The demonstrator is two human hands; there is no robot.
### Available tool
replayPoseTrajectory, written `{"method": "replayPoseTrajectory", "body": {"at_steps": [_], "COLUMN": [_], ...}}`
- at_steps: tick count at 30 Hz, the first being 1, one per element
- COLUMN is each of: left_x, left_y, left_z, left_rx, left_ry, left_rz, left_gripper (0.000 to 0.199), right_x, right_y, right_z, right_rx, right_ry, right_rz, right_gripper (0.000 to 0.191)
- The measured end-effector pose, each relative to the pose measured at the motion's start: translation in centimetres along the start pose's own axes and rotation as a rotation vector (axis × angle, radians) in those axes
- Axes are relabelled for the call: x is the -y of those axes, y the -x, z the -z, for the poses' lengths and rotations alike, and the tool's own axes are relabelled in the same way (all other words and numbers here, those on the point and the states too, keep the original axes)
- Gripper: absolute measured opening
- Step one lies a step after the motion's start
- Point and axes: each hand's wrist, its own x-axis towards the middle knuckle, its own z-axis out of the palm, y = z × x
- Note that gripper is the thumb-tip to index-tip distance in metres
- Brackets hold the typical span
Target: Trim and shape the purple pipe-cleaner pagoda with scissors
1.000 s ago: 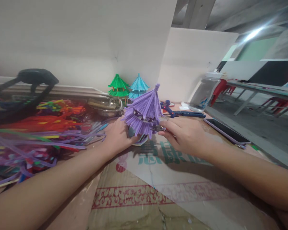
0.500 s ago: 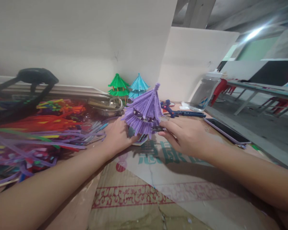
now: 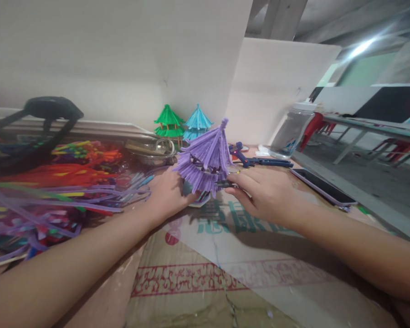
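Observation:
A purple pipe-cleaner pavilion with a two-tiered fringed roof stands tilted between my hands. My left hand is closed on its base at the left, with the thumb in front; the other fingertips are hidden behind the roof. My right hand pinches dark-jawed pliers, most of them covered by the fingers. The jaw tips are against the lower purple fringe on its right side. Behind the pavilion stand a green pipe-cleaner pavilion and a light blue one.
Bundles of coloured pipe cleaners lie at the left, beside a metal bowl and a black stand. At the right are a blue glue gun, a dark blue long-handled tool, a water bottle and a phone.
The plier jaws at the lower purple fringe have shifted very slightly. Both hands and the pavilion stay in nearly the same place.

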Motion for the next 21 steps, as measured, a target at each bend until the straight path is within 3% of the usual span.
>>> {"method": "replayPoseTrajectory", "body": {"at_steps": [21], "left_x": [-0.03], "left_y": [0.02], "left_z": [-0.07], "left_rx": [0.006], "left_ry": [-0.007], "left_rz": [0.008], "left_gripper": [0.055], "right_x": [0.10], "right_y": [-0.14], "right_z": [-0.07], "right_rx": [-0.029], "right_ry": [0.012], "right_rz": [0.013], "right_gripper": [0.038]}}
